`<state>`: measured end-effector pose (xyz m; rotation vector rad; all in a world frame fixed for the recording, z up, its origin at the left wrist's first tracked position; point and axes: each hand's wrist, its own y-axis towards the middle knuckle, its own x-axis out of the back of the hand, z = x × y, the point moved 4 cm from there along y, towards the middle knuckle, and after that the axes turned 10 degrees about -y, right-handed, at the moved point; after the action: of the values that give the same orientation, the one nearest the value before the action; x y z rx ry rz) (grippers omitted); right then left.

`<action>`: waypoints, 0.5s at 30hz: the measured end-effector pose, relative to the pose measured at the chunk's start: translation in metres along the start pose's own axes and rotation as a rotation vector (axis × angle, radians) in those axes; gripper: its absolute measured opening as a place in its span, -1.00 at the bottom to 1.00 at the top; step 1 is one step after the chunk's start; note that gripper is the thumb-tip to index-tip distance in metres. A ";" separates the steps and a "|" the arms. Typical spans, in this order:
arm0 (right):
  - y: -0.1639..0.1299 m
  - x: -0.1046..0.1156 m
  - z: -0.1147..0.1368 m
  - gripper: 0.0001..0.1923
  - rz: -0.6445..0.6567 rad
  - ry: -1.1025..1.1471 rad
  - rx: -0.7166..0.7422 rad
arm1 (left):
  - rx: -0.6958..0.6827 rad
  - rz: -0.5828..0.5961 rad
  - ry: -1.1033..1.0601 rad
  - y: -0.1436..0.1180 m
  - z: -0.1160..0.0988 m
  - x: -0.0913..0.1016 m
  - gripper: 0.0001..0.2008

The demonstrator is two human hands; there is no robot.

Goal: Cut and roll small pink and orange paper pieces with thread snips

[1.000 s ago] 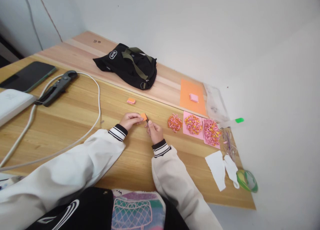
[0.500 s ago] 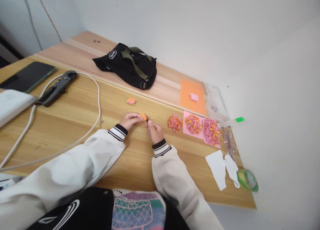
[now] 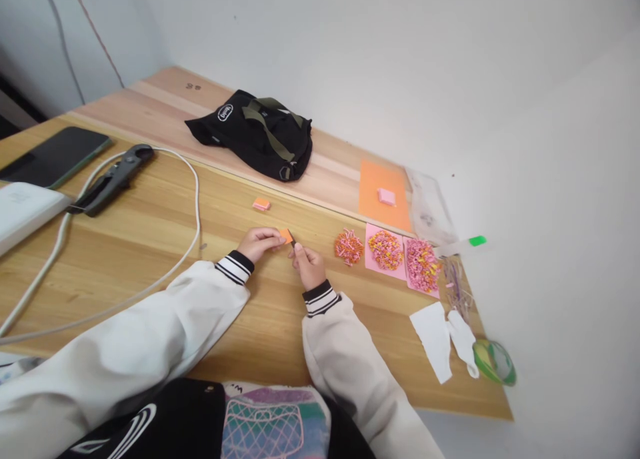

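My left hand (image 3: 259, 241) pinches a small orange paper piece (image 3: 286, 235) just above the wooden table (image 3: 150, 246). My right hand (image 3: 309, 264) sits close to its right, fingers curled around a thin dark tool (image 3: 293, 242) whose tip meets the paper. Both hands rest near the table's middle. Three piles of tiny rolled paper bits lie to the right: an orange pile (image 3: 349, 246), a pink and yellow pile (image 3: 385, 248) and a pink pile (image 3: 421, 264), the last two on pink sheets.
A black bag (image 3: 255, 132) lies at the back. An orange sheet (image 3: 383, 196) carries a pink pad (image 3: 387, 196). A small orange pad (image 3: 261, 204), white paper scraps (image 3: 435, 339), green tape roll (image 3: 493, 361), white cable (image 3: 195, 199), pliers (image 3: 113, 177) and phone (image 3: 55, 156) lie around.
The view has shifted slightly; my hands keep the same grip and place on the orange paper piece.
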<state>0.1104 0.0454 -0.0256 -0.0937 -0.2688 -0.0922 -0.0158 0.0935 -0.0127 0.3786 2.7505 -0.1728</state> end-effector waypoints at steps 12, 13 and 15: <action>-0.001 -0.001 -0.003 -0.52 -0.029 0.025 0.011 | -0.002 -0.006 -0.001 0.001 0.006 0.005 -0.80; -0.001 -0.001 -0.002 -0.52 -0.032 0.027 0.011 | -0.002 0.000 -0.002 0.002 0.007 0.005 -0.81; -0.002 -0.001 -0.001 -0.52 -0.029 0.026 0.011 | -0.007 0.008 -0.001 0.002 0.008 0.006 -0.81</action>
<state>0.1092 0.0436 -0.0270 -0.0775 -0.2448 -0.1204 -0.0174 0.0955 -0.0227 0.3880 2.7477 -0.1617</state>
